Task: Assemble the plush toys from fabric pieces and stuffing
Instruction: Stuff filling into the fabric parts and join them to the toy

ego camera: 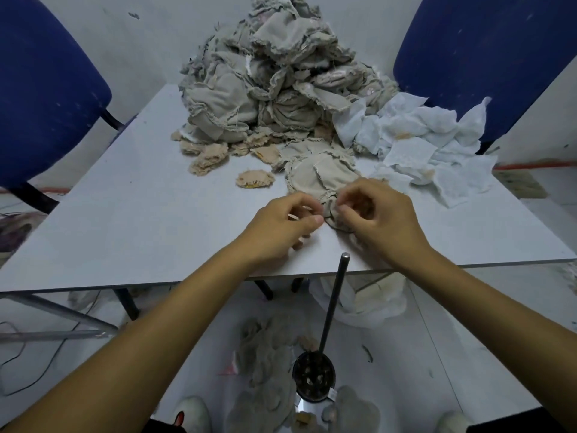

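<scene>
- 2 hands are meeting at the near edge of the grey table [131, 195]
- left hand [281, 228] and right hand [379, 220] are both pinching a beige fabric piece [315, 178] and dark thread [335, 226]

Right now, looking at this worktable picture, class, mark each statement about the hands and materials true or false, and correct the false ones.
1. Both hands work on one beige fabric piece. True: the left hand and right hand pinch at its near edge.
2. The big fabric pile sits at the table's near edge. False: it is at the far side, by the wall.
3. White sheets lie right of the pile. True.
4. A metal rod lies flat on the table. False: it stands up from a dark base on the floor.
5. The chairs are red. False: blue.
</scene>
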A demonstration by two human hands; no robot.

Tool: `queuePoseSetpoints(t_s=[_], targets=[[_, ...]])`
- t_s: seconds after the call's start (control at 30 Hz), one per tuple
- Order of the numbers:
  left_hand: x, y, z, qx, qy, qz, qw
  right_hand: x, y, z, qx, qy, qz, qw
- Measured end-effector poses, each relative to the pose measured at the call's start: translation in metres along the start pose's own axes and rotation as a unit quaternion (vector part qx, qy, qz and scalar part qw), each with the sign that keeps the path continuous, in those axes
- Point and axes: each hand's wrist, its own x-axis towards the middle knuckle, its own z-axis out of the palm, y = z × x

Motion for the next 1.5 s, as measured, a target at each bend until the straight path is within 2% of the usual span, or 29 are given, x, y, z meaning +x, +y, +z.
queuePoseSetpoints(t_s=[0.1,0.2,0.3,0.4,0.47,0.6,0.67,0.73,0.8,0.87,0.97,1.07,1.13,1.17,1.23,1.3,1.4,1.5], targets=[[0.001,-0.002,0.003,0.034,0.063,0.017,0.997,-0.001,-0.001,0.007,-0.018,0.037,-0.007,0.999],[0.001,-0.003,0.004,0.057,0.066,0.015,0.996,-0.001,0.004,0.010,-0.057,0.019,0.042,0.997],[0.002,-0.003,0.004,0.034,0.070,0.007,0.997,-0.003,0.007,0.010,-0.077,0.012,0.071,0.994],[0.004,-0.001,0.002,-0.051,0.049,0.014,0.997,-0.003,-0.002,0.007,-0.015,0.048,0.027,0.998],[0.004,0.002,0.002,-0.112,0.033,0.030,0.993,-0.004,-0.009,0.007,0.063,0.028,0.016,0.997],[0.005,0.004,0.000,-0.176,0.089,0.063,0.978,-0.002,-0.009,0.009,0.198,-0.021,0.042,0.979],[0.005,0.004,-0.008,-0.175,0.038,0.041,0.983,0.001,-0.003,0.008,0.137,-0.007,0.026,0.990],[0.004,0.004,-0.015,-0.128,-0.037,0.015,0.991,0.001,0.006,0.009,-0.039,-0.013,-0.019,0.999],[0.005,0.002,-0.017,-0.074,-0.024,0.011,0.997,-0.002,0.014,0.015,-0.159,-0.054,-0.042,0.985],[0.006,-0.001,-0.016,-0.041,0.019,0.002,0.999,-0.002,0.016,0.021,-0.186,-0.081,-0.014,0.979],[0.009,-0.005,-0.013,-0.005,0.061,-0.003,0.998,0.003,0.015,0.022,-0.179,-0.080,0.011,0.980],[0.012,-0.006,-0.009,0.004,0.081,-0.034,0.996,0.005,0.013,0.020,-0.119,-0.051,0.015,0.991],[0.014,-0.005,-0.010,-0.039,0.083,-0.056,0.994,0.004,0.009,0.019,-0.058,-0.014,0.023,0.998],[0.015,-0.003,-0.010,-0.094,0.080,-0.066,0.990,0.005,0.006,0.017,-0.040,0.009,0.016,0.999],[0.018,0.001,-0.011,-0.239,0.081,-0.086,0.964,0.006,0.001,0.013,-0.049,0.036,-0.038,0.997],[0.019,0.005,-0.011,-0.335,0.113,-0.089,0.931,0.004,-0.001,0.013,-0.092,0.017,-0.126,0.988],[0.019,0.009,-0.011,-0.354,0.141,-0.062,0.922,-0.001,-0.005,0.019,-0.096,-0.027,-0.196,0.975],[0.017,0.013,-0.015,-0.302,0.167,0.031,0.938,-0.003,-0.008,0.020,-0.066,-0.038,-0.184,0.980]])
